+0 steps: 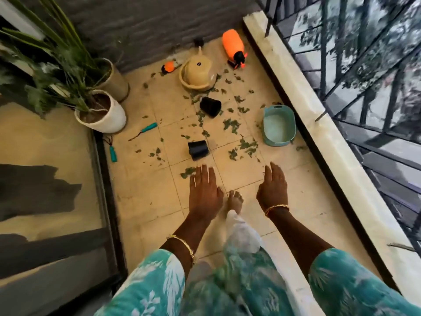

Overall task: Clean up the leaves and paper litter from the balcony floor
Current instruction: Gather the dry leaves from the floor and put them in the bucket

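Leaves (231,124) litter glossy square tiles (141,197); 2 flat hands (205,190) hover.

The balcony floor (141,201) was laid in beige tiles with visible grout lines. A dark grey wall (159,23) closed the far end. A pale stone ledge (303,124) ran along the right side, topped by a dark metal railing (355,71), with trees beyond. A glass sliding door (45,179) stood at left. Daylight was soft and even.
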Demonstrator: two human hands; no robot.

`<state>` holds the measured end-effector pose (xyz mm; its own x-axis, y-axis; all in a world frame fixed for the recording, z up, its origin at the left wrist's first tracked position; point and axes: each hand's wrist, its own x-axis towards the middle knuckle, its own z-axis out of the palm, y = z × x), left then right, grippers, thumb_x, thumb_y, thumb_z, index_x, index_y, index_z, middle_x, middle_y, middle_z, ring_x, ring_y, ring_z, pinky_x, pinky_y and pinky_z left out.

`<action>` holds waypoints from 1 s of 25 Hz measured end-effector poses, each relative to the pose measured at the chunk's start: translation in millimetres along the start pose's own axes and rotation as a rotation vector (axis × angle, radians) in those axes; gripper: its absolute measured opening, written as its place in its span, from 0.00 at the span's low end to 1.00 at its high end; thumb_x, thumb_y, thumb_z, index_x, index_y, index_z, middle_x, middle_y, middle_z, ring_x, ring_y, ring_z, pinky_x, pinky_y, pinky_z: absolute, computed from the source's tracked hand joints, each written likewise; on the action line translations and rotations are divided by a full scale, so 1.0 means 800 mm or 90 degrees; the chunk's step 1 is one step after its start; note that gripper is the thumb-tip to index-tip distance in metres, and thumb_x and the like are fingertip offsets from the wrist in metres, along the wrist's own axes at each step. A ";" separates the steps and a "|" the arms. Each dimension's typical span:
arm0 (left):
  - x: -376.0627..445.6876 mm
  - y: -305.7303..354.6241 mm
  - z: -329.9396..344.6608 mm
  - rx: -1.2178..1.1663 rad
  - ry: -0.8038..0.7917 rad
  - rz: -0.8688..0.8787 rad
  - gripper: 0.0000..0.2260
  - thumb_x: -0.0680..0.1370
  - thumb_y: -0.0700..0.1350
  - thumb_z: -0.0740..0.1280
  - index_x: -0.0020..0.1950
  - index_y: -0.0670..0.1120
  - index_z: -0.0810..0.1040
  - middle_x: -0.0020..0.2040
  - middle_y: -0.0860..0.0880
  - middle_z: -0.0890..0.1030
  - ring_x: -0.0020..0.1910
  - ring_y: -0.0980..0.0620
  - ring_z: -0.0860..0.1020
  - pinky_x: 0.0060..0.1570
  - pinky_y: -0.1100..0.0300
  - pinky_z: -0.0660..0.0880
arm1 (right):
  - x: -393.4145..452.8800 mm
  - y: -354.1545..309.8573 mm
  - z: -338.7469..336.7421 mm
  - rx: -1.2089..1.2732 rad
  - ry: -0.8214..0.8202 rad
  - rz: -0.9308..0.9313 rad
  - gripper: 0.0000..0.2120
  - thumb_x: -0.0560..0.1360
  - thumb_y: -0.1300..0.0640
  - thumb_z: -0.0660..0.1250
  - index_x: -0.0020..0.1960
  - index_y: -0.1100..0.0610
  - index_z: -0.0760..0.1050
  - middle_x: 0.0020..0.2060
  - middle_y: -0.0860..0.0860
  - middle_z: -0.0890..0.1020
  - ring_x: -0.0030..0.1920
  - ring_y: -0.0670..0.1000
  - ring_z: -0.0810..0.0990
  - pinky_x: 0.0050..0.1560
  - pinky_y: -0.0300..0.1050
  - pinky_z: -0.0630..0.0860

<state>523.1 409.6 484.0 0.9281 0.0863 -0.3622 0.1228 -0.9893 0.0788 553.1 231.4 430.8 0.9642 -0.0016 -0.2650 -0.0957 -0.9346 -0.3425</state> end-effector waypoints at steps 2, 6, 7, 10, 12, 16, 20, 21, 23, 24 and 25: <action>0.056 -0.003 0.015 -0.012 -0.022 -0.013 0.29 0.82 0.50 0.53 0.79 0.41 0.47 0.79 0.40 0.49 0.78 0.43 0.48 0.76 0.49 0.48 | 0.058 0.000 0.024 0.013 -0.035 0.004 0.28 0.72 0.68 0.62 0.71 0.66 0.62 0.72 0.63 0.62 0.72 0.63 0.59 0.71 0.56 0.60; 0.169 -0.013 0.093 -0.049 -0.044 -0.040 0.28 0.82 0.50 0.54 0.78 0.43 0.50 0.78 0.42 0.53 0.77 0.45 0.51 0.75 0.50 0.52 | 0.166 0.011 0.116 0.037 -0.111 0.017 0.27 0.73 0.68 0.61 0.71 0.65 0.61 0.72 0.62 0.61 0.72 0.61 0.59 0.70 0.52 0.61; 0.204 -0.017 0.130 -0.057 -0.054 -0.043 0.28 0.82 0.50 0.54 0.78 0.43 0.50 0.78 0.42 0.53 0.77 0.45 0.51 0.76 0.50 0.51 | 0.198 0.021 0.156 0.037 -0.139 0.008 0.27 0.73 0.67 0.61 0.72 0.64 0.61 0.73 0.61 0.60 0.73 0.60 0.57 0.70 0.51 0.61; 0.306 -0.033 0.258 -0.084 -0.056 -0.031 0.27 0.81 0.48 0.56 0.78 0.41 0.54 0.77 0.40 0.57 0.77 0.43 0.54 0.75 0.52 0.51 | 0.298 0.052 0.300 0.016 -0.262 -0.055 0.29 0.75 0.62 0.61 0.74 0.61 0.56 0.75 0.59 0.53 0.74 0.59 0.52 0.70 0.52 0.61; 0.373 -0.049 0.358 -0.083 -0.036 -0.007 0.26 0.81 0.46 0.58 0.77 0.40 0.58 0.75 0.40 0.63 0.74 0.44 0.59 0.74 0.52 0.57 | 0.357 0.083 0.409 -0.024 -0.304 -0.110 0.31 0.76 0.60 0.61 0.75 0.60 0.53 0.75 0.59 0.50 0.75 0.60 0.50 0.70 0.54 0.60; 0.476 -0.081 0.498 -0.119 -0.010 0.051 0.22 0.81 0.44 0.57 0.76 0.42 0.60 0.71 0.42 0.67 0.70 0.46 0.66 0.67 0.55 0.65 | 0.432 0.127 0.562 -0.066 -0.213 -0.179 0.36 0.73 0.61 0.65 0.76 0.56 0.51 0.75 0.60 0.48 0.75 0.62 0.46 0.74 0.59 0.54; 0.551 -0.107 0.580 -0.181 0.088 0.132 0.19 0.81 0.42 0.57 0.73 0.43 0.66 0.66 0.43 0.72 0.65 0.48 0.70 0.61 0.59 0.67 | 0.474 0.136 0.632 -0.129 -0.124 -0.275 0.41 0.71 0.56 0.67 0.77 0.56 0.47 0.75 0.63 0.43 0.75 0.64 0.40 0.72 0.60 0.44; 0.565 -0.113 0.590 -0.195 0.129 0.146 0.18 0.81 0.42 0.57 0.71 0.43 0.68 0.65 0.44 0.74 0.64 0.48 0.71 0.59 0.61 0.67 | 0.483 0.134 0.635 -0.131 -0.096 -0.293 0.42 0.71 0.55 0.68 0.77 0.56 0.48 0.75 0.63 0.43 0.74 0.64 0.39 0.71 0.60 0.43; 0.591 -0.120 0.606 -0.222 0.194 0.173 0.15 0.80 0.41 0.58 0.66 0.43 0.73 0.61 0.44 0.76 0.58 0.49 0.74 0.56 0.61 0.68 | 0.501 0.140 0.639 -0.124 -0.053 -0.308 0.41 0.71 0.52 0.69 0.77 0.55 0.49 0.75 0.63 0.43 0.74 0.65 0.39 0.71 0.61 0.44; 0.602 -0.122 0.611 -0.239 0.219 0.191 0.14 0.80 0.41 0.58 0.64 0.42 0.74 0.59 0.44 0.76 0.55 0.49 0.76 0.55 0.59 0.71 | 0.508 0.144 0.639 -0.118 -0.051 -0.307 0.40 0.72 0.51 0.68 0.76 0.55 0.51 0.75 0.63 0.44 0.74 0.65 0.40 0.71 0.61 0.45; 0.612 -0.124 0.615 -0.260 0.238 0.210 0.14 0.79 0.40 0.58 0.62 0.41 0.75 0.57 0.44 0.77 0.52 0.49 0.76 0.54 0.56 0.73 | 0.514 0.150 0.641 -0.107 -0.055 -0.306 0.38 0.73 0.49 0.67 0.76 0.56 0.52 0.75 0.63 0.46 0.74 0.65 0.41 0.71 0.62 0.47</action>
<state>792.0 492.1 -158.2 0.9908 -0.1070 0.0834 -0.1346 -0.8530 0.5043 810.9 301.1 -181.7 0.8647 0.4651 -0.1899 0.4012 -0.8668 -0.2961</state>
